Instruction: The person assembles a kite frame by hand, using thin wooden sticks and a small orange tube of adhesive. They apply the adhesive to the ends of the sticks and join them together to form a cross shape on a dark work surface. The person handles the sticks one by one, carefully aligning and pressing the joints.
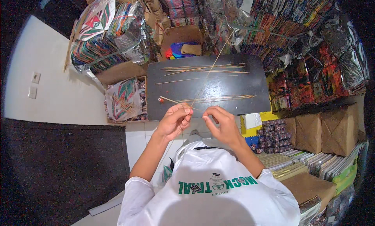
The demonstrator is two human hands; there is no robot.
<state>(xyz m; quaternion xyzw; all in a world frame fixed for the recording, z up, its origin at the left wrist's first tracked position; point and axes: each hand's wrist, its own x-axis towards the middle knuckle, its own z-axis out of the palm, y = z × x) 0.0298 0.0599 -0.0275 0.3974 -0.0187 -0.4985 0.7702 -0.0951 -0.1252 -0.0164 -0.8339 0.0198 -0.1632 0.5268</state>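
Note:
My left hand [176, 120] pinches two thin bamboo sticks where they cross. The long bamboo stick [217, 57] slants up and away to the right over the table. The other, a shorter bamboo stick [170, 99], runs from the upper left down toward my right hand [222, 123]. That hand is closed, thumb and fingertips together beside the short stick's end; what it grips is too small to make out. Beneath lies a black table [203, 84] with several loose bamboo sticks [209, 68] at its far side and another bunch of sticks [230, 96] nearer me.
A small red and white piece [160, 100] sits at the table's left. Beside the table, a box holds a patterned kite sheet [125, 97] and sticks. Wrapped stacks [105, 46] rise beyond. At right are dark spools [275, 136] and brown cartons [339, 129].

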